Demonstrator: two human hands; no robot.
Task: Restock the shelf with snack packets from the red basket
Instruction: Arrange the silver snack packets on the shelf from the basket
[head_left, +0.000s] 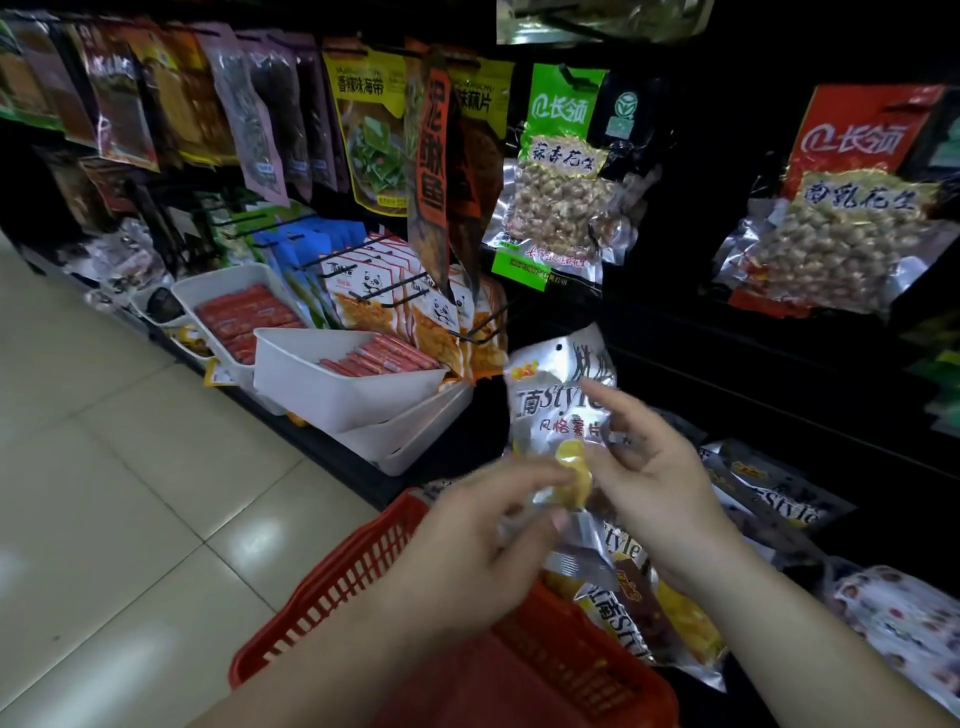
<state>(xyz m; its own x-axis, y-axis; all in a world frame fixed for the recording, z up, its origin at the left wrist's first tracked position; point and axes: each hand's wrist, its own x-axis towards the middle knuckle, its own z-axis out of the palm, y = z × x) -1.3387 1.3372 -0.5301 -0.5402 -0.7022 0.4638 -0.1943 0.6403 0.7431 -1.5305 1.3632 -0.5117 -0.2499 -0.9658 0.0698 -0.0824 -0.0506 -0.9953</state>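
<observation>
Red basket at six o'clock sits under your left grip and right grip, both pinching one silver chip packet.

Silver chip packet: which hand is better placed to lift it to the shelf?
Likely right: the right hand holds the packet higher, nearer the shelf; the left hand pinches its bottom.

left hand and right hand holding a silver foil snack packet upright, over a red plastic basket of similar packets
</observation>
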